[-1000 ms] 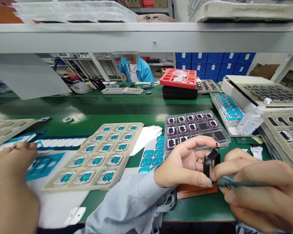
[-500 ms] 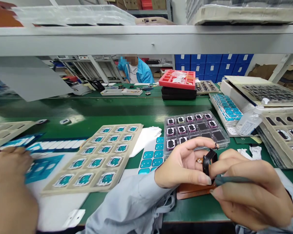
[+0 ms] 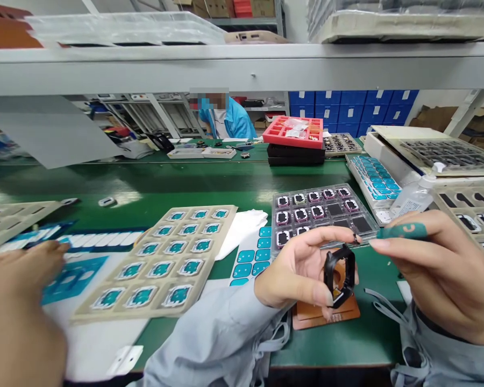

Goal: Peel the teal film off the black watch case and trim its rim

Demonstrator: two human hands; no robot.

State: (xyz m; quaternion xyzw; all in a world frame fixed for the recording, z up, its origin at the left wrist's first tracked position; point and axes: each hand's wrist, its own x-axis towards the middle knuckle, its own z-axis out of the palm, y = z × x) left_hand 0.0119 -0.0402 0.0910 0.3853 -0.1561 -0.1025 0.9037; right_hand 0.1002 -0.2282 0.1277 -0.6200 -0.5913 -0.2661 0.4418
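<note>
My left hand [image 3: 302, 269] grips a small black square frame [image 3: 339, 273], held upright just above a brown leather pad [image 3: 326, 314] on the green bench. My right hand [image 3: 439, 269] is raised to the right of the frame, pinching green-handled tweezers [image 3: 401, 231] whose tip points left, close to my left forefinger. Just behind both hands sits a clear tray [image 3: 367, 217] of pink-rimmed square parts. A sheet of teal stickers [image 3: 252, 255] lies to the left of my left hand.
Another person's hand [image 3: 20, 279] works at the far left by a beige tray [image 3: 161, 258] of teal parts and blue sheets. A clear bottle [image 3: 415, 199], beige trays and a blue sticker tray stand at right. A red tray [image 3: 294, 130] and a seated person are across the bench.
My right hand has lifted the tweezers up and away from the frame. My left hand has lowered and turned the frame slightly toward the pad. The other person's hand has shifted a little.
</note>
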